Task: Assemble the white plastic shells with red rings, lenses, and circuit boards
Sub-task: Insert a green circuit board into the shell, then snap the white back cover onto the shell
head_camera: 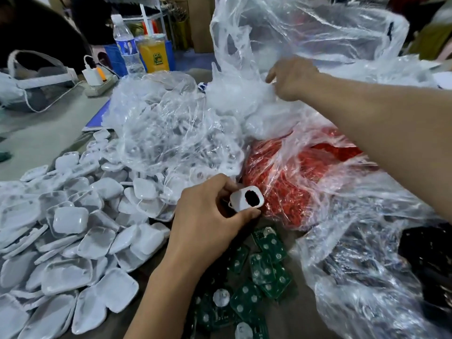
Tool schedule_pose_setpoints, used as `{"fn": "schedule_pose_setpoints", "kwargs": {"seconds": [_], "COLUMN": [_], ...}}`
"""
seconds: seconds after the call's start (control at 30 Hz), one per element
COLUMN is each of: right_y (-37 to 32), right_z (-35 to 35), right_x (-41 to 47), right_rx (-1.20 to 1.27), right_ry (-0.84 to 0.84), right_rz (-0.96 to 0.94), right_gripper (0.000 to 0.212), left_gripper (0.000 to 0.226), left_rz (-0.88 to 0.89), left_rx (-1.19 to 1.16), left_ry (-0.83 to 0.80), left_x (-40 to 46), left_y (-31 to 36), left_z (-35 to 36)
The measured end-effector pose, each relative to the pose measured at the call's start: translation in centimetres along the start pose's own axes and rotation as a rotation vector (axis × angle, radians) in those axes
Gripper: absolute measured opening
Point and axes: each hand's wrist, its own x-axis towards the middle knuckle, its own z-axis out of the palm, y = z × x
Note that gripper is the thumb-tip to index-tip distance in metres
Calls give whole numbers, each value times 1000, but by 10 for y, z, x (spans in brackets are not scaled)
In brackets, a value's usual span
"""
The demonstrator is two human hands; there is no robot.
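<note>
The left hand [208,216] is pinching a white shell [246,198]; the right hand [291,78] is gripping a clear bag [244,94] near the tabletop's far edge.

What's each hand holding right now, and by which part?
Left hand pinches one white shell by its edges, the round opening facing up. Right hand grips a bunched fold of the clear plastic bag, not a part.

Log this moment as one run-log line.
left hand: holds white shell | right hand: reaching into clear bag | red rings: bagged | circuit boards: loose on table
</note>
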Motion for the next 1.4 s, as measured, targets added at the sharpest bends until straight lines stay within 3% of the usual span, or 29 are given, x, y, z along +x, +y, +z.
{"fn": "schedule_pose_setpoints", "kwargs": {"seconds": [0.07, 0.17, 0.27, 0.37, 0.43, 0.47, 0.53, 0.67, 0.73, 0.83, 0.87, 0.93, 1.0, 1.03, 1.13, 1.23, 1.4], "right_y": [-6, -13, -21, -24, -26, -28, -33, -39, -39, -34, -31, -26, -29, -30, -31, -30, -27], "right_z": [5, 3, -3, -7, -11, -15, -24, -37, -40, -52, -61, -79, -85, -83, -66, -50, -29], "right_x": [7, 13, 6, 2, 3, 3, -3, -10, -10, -17, -17, -22, -28, -32, -34, -46, -55], "right_rx": [-45, -76, -136, -143, -44, 50, 172, -27, -75, -48, -38, -37, -85, -119, -193, -166, -47], "right_ry": [-95, -105, -83, 59, 206, 196, -18, -348, -313, -45, -66, -307, -506, -507, -327, -301, -43], "right_rz": [-38, -24, -54, -99, -163, -196, -228, -170, -176, -183, -173, -155, -159, -180, -239, -227, -162], "right_gripper": [26, 8, 22, 13, 20, 22, 18, 23, 28, 27, 30, 34, 22, 14, 43, 57, 29], "left_gripper": [37, 37, 36, 35, 34, 33, 33, 36, 35, 35, 35, 34, 34, 33, 32, 32, 33], "left_rz": [8, 26, 27, 23, 26, 30, 33, 30, 30, 45, 49, 54, 55, 53, 47, 45, 14], "left_rx": [1, 9, 4, -7, -4, -4, -6, 20, 20, 33, 31, 13, 12, 12, 7, 6, -41], "left_ry": [0, -5, -9, -8, -6, -4, -1, 7, 4, 2, 6, 9, 11, 9, -5, -11, -73], "left_x": [1, 1, 0, -1, -1, -1, -1, -1, -1, -1, -1, -2, -2, -3, -2, -1, -1], "left_y": [-1, 0, 2, 4, 5, 5, 5, 7, 6, 5, 5, 5, 6, 6, 6, 6, 6], "left_z": [0, -1, -4, -5, -5, -5, -5, -4, -4, -5, -5, -5, -5, -4, -4, -4, -9]}}
